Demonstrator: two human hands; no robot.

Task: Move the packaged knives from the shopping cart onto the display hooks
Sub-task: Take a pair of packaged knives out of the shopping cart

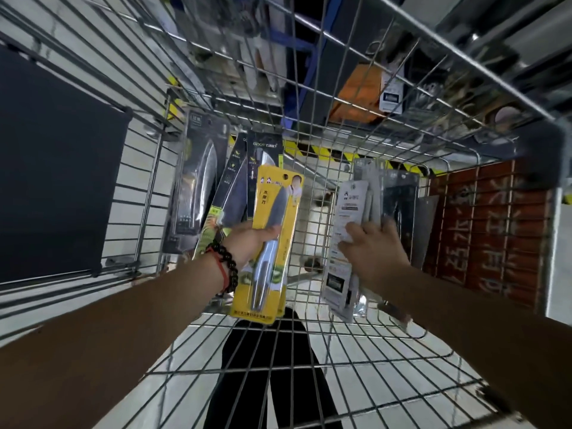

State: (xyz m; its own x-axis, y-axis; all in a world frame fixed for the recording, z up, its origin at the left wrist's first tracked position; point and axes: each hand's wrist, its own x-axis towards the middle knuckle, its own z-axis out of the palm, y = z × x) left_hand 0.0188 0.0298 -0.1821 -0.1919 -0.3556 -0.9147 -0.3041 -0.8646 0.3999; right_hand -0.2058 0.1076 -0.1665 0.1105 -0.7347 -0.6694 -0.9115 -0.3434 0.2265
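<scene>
1. Both hands are down inside the cart (309, 212), and no display hooks can be made out from here, so the step in hand looks like gathering packs before the lift out.
2. The left hand (247, 243) has its grip curled round the yellow pack (272, 243) at about mid-length, thumb across the front; the knife inside points its blade up toward the hang hole. That hold looks firm, and I would keep it there, since the pack balances near the middle.
3. Behind the yellow pack, more dark packs (201, 187) lean against the cart's left wall, still to be taken.
4. The right hand (374, 252) pinches a stack of white packs (346, 230), fingers pressed on the printed face. The stack is blurred, so how many it holds I cannot tell.
5. Further grey packs (399, 205) stand against the cart's right wall, just behind that hand.
6. To do this well, I judge the stack should be squared up before lifting, so the hang holes line up and the packs go on a hook together.
7. Lift straight up, clear of the wire rim: pack corners could catch in the mesh.
8. A loose pinch risks the slick packs fanning out and sliding back to the cart floor, so tighten first.
</scene>
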